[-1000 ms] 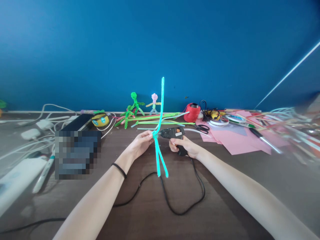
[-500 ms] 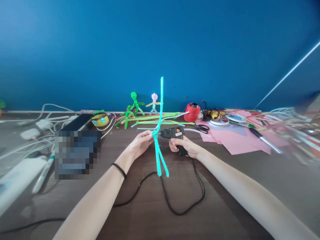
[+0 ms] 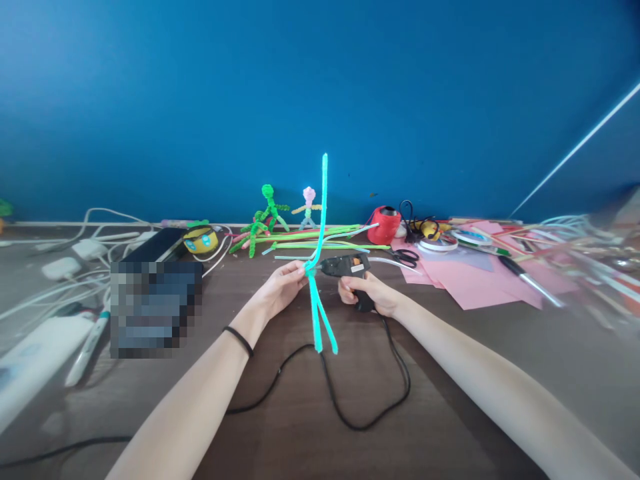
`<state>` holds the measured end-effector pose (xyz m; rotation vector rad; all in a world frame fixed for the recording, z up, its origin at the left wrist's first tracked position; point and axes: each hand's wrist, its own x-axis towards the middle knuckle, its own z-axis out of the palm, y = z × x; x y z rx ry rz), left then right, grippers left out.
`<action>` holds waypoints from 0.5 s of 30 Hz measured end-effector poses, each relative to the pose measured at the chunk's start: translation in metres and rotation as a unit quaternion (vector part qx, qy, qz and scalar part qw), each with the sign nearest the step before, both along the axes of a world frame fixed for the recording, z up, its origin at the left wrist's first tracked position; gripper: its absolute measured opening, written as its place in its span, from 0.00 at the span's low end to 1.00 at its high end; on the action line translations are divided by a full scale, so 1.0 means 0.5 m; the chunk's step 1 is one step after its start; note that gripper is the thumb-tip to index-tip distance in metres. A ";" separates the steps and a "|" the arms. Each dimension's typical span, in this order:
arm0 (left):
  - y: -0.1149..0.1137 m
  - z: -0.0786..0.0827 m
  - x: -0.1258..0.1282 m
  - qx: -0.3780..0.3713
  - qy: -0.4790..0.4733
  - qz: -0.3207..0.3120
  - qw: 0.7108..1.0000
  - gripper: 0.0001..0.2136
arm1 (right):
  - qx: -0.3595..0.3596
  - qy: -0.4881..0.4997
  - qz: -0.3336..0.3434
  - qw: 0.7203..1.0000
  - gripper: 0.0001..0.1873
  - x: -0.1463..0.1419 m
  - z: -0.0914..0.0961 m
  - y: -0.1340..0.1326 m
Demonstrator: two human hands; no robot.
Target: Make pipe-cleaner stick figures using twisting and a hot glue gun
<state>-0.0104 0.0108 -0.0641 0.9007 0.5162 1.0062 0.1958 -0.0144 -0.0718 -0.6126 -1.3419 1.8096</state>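
Observation:
Turquoise pipe cleaners (image 3: 316, 310) are pinched near their joint by my left hand (image 3: 283, 288). One end stands straight up and two ends hang down below the fingers. My right hand (image 3: 373, 293) is wrapped round the grip of a black glue gun (image 3: 345, 266), with fingers at its trigger side. Its nozzle points left and meets the pipe cleaners right beside my left fingertips. Whether glue is coming out is too small to tell. The gun's black cord (image 3: 395, 400) loops over the table below.
Behind my hands lie green pipe cleaners (image 3: 330, 247), with small green (image 3: 269, 193) and pink (image 3: 309, 195) figures by the wall. Further right are a red spool (image 3: 384, 227), scissors (image 3: 406, 257), pink paper (image 3: 475, 283) and a pen (image 3: 530, 283). A marker (image 3: 87, 350) and white cables lie left.

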 end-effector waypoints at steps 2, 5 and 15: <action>0.000 0.000 0.000 0.000 -0.002 -0.001 1.000 0.08 | 0.001 0.001 0.002 1.000 0.15 0.000 0.001 0.000; 0.000 0.000 -0.001 -0.001 -0.009 -0.003 1.000 0.08 | 0.000 0.003 -0.001 1.000 0.14 -0.001 0.002 -0.001; 0.001 -0.001 -0.001 -0.002 -0.007 -0.002 1.000 0.08 | -0.004 -0.003 -0.011 1.000 0.14 -0.003 0.004 -0.003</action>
